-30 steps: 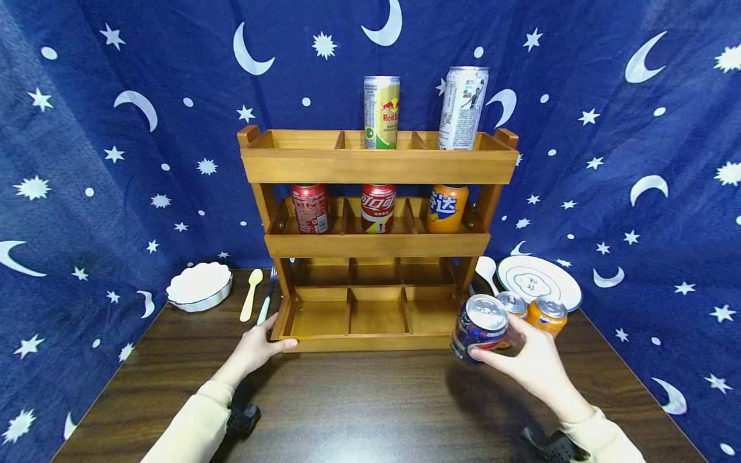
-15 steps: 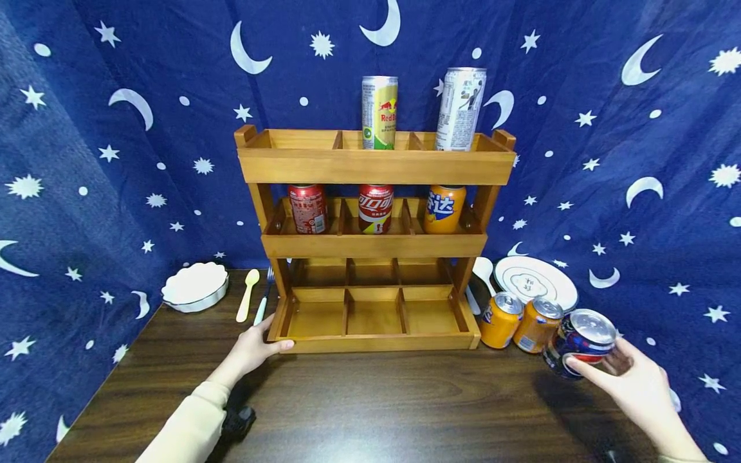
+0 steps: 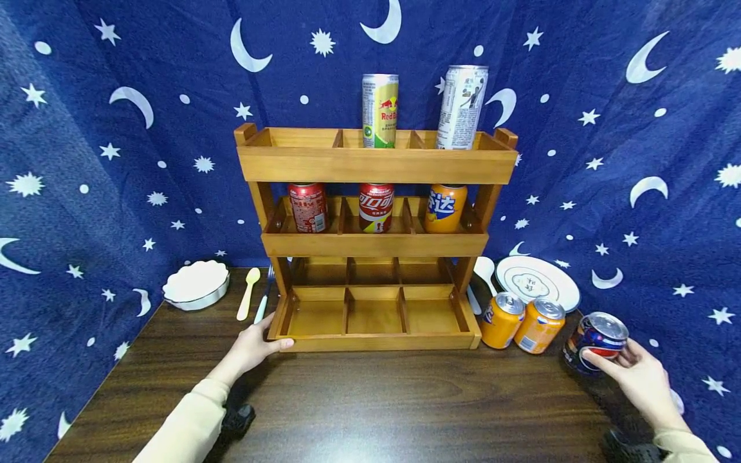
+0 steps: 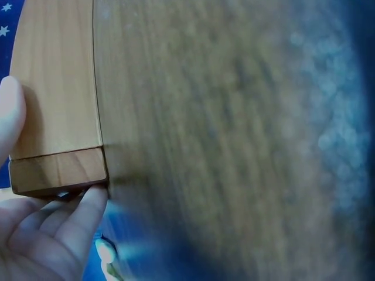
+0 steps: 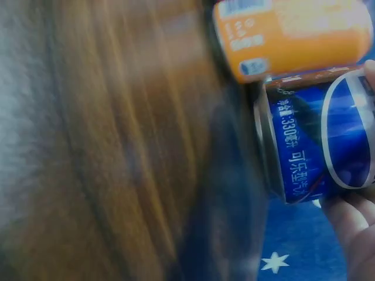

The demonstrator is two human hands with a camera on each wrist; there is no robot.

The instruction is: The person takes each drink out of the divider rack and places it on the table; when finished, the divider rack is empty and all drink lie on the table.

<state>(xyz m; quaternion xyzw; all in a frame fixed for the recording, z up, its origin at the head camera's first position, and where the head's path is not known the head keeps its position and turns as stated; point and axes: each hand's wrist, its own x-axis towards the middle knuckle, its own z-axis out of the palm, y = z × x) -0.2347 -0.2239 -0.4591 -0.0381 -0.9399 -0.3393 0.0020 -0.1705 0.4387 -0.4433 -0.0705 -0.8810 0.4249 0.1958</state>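
Note:
My right hand (image 3: pixel 644 381) holds a dark blue cola can (image 3: pixel 593 337) upright at the table's right side, thumb on its front and fingers round the far side. In the right wrist view, the blue can (image 5: pixel 304 140) has its base at the tabletop, beside an orange soda can (image 5: pixel 293 35). With my left hand (image 3: pixel 251 350) I grip the lower left corner of a three-tier wooden rack (image 3: pixel 376 343). The left wrist view shows the thumb on one side of the rack's corner (image 4: pixel 58 170) and the fingers on the other.
Two orange cans (image 3: pixel 502 321) stand right of the rack, before stacked plates (image 3: pixel 564 276) and a white spoon (image 3: pixel 486 270). Red cans (image 3: pixel 376 209) and an orange one fill the middle tier; tall cans (image 3: pixel 460 109) stand on top. A white dish (image 3: pixel 197 286), yellow spoon (image 3: pixel 249 294) and fork (image 3: pixel 265 299) lie left.
My right hand has carried the blue can from in front of the orange cans to their right and lowered it. My left hand has stayed on the rack's corner.

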